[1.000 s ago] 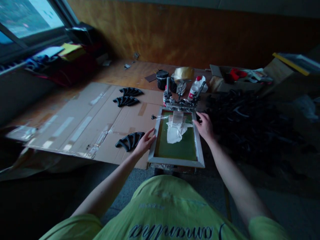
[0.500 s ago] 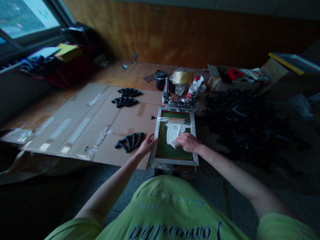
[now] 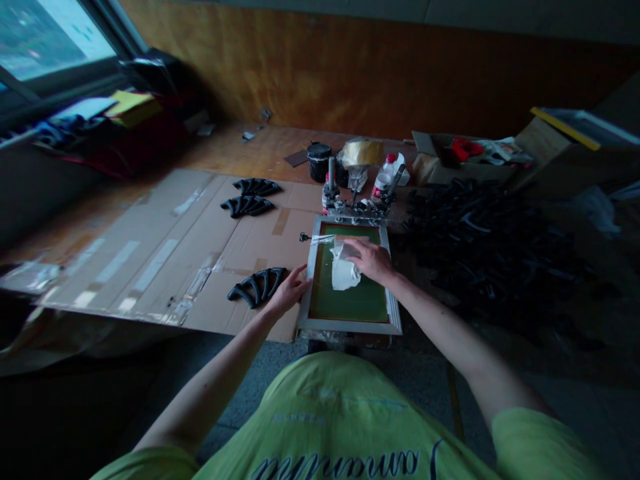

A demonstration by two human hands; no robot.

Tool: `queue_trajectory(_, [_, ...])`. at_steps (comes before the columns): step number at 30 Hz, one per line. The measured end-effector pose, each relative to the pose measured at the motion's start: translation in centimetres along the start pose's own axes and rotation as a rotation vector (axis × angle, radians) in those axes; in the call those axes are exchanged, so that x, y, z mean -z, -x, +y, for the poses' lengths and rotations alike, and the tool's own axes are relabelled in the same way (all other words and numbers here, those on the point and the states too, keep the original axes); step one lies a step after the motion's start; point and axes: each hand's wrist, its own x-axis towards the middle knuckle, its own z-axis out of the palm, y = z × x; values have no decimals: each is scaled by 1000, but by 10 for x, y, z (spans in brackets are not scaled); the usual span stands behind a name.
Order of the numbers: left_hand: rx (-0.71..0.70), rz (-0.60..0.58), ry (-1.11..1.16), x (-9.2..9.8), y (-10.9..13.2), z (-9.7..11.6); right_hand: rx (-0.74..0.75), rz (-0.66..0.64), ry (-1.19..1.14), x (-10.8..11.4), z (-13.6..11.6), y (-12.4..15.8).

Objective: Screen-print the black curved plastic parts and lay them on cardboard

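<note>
Cloth (image 3: 344, 273), white and crumpled, lies under the right hand (image 3: 371, 259), whose fingers are bent down over its far end and hold it against the green mesh (image 3: 350, 303). Most of the cloth shows on the left of that hand, bunched toward the middle of the mesh. The mesh sits inside the screen frame (image 3: 350, 326), a pale metal rectangle. The left hand (image 3: 290, 291) rests outside the frame, its fingers loosely spread, the tips touching the frame's left rail.

Just left of the frame, beside the left hand, a black curved part (image 3: 257, 285) lies on the cardboard (image 3: 165, 247); two more black parts (image 3: 247, 205) lie farther off on the same sheet. At the frame's far end is a metal clamp (image 3: 357, 208), and beyond it stand a black pot (image 3: 319, 160) and white bottles (image 3: 385, 177). Right of the frame spreads a heap of black parts (image 3: 480, 233).
</note>
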Motion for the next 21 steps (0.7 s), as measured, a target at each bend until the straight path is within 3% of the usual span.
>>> queue_trajectory(4, [-76,31,50,6,15,44,-161,146,-43,36,32,-38])
queue_trajectory(8, [-265,171,194,8,13,98,-388,360,-132,55,95,-21])
queue_trajectory(11, [-460,202,261,9,-4,140,-455,305,-118,30,112,9])
queue_trajectory(14, [-526,157,298,8,-23,171,-325,119,-56,-17,87,34])
queue_trajectory(17, [-504,214,360,-2,-30,169,-187,-58,104,-49,48,43])
queue_trajectory(19, [-385,233,388,-15,-22,143,-222,-131,154,-54,26,44])
queue_trajectory(21, [-129,100,358,-34,-6,106,-303,-142,138,-53,5,44])
